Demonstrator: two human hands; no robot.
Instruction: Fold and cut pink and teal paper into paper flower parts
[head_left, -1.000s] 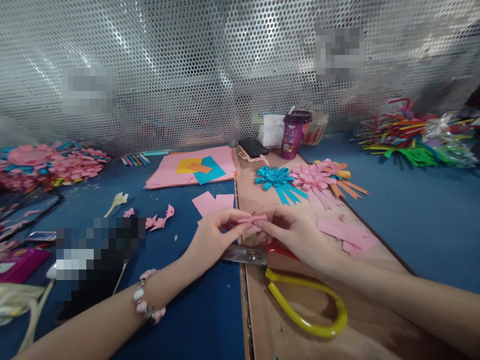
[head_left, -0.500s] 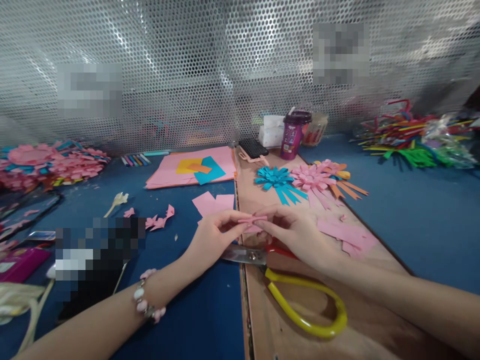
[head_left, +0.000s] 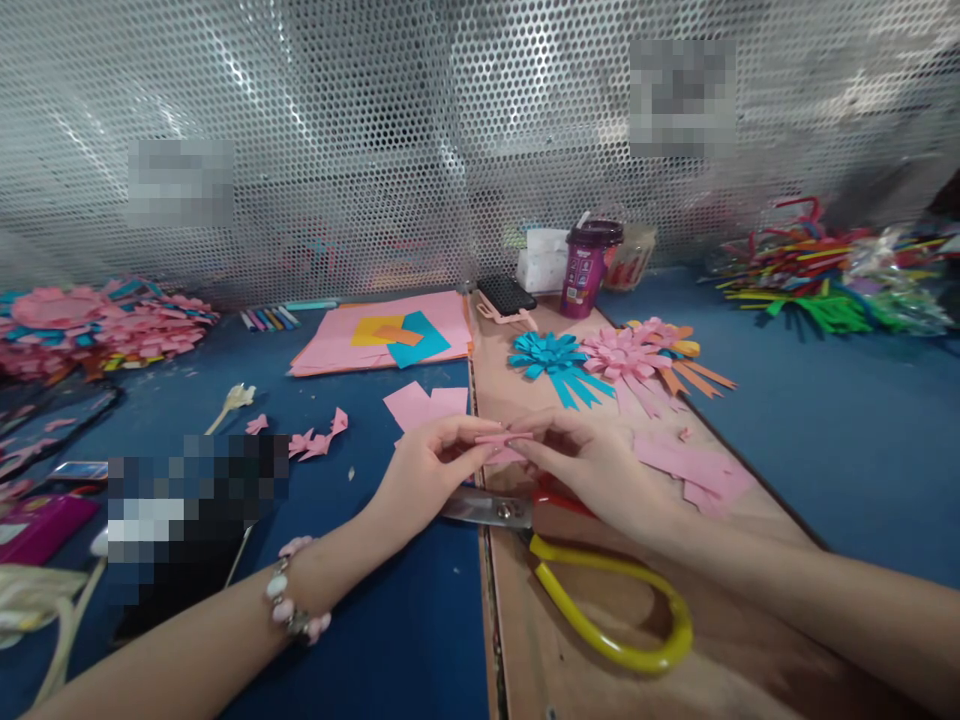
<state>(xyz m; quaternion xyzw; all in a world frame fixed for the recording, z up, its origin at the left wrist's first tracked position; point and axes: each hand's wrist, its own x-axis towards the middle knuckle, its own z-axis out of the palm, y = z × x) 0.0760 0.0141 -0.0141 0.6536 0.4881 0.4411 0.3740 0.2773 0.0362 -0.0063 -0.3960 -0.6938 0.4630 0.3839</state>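
A small folded strip of pink paper (head_left: 504, 439) is pinched between my two hands, level and close to the table. My left hand (head_left: 439, 460) has thumb and fingers closed on its left end; a beaded bracelet circles that wrist. My right hand (head_left: 589, 465) grips the other end the same way. Beneath my hands lie large scissors (head_left: 611, 640) with yellow and red handles, their blades partly hidden. Cut pink paper pieces (head_left: 420, 405) lie just beyond my left hand. More pink paper strips (head_left: 705, 475) rest on the board right of my right hand.
Paper flowers in blue (head_left: 551, 355) and pink (head_left: 626, 355) sit ahead. Behind are a stack of coloured paper (head_left: 330, 345), a purple cup (head_left: 585, 270) and a perforated metal wall (head_left: 360, 140). Flower piles (head_left: 105, 325) lie left, a pixelated dark device (head_left: 187, 560) nearer, colourful strips (head_left: 817, 270) right.
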